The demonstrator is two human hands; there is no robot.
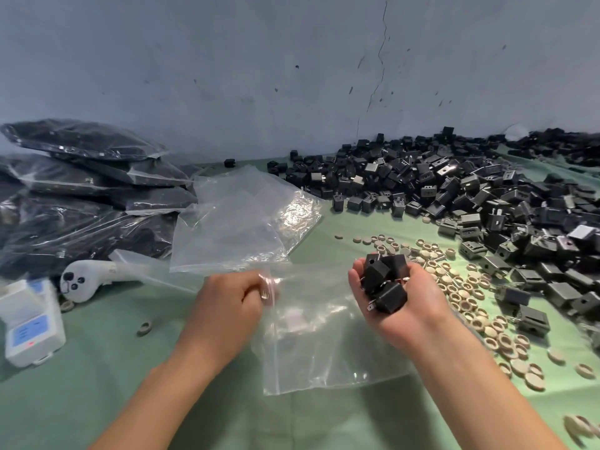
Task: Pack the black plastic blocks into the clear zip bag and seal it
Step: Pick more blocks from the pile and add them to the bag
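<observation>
Progress: judging by the layout, this bag is at its first handful; filling is barely begun and sealing is not yet due.
Left grip (227,300): fingers curled, pinching the top edge of the clear zip bag (324,336) near its mouth and lifting it off the counter (97,368).
Right grip (410,315): palm up, fingers cupped round a handful of black blocks (384,287), held just beside the bag's mouth.
Clear zip bag: lies between the two hands, its lower part flat on the counter; no blocks show inside.
Left to do: tip this handful in, add more from the loose pile (454,190), then press the zip closed.
Loose pile: many blocks heaped on the right of the counter, reaching to the wall.
Filled bags (81,190): stacked at far left, dark with blocks.
Spare bags (233,222): clear, empty, lying behind the left grip.
Beige rings (470,297): scattered loose beside the right grip, in no container.
</observation>
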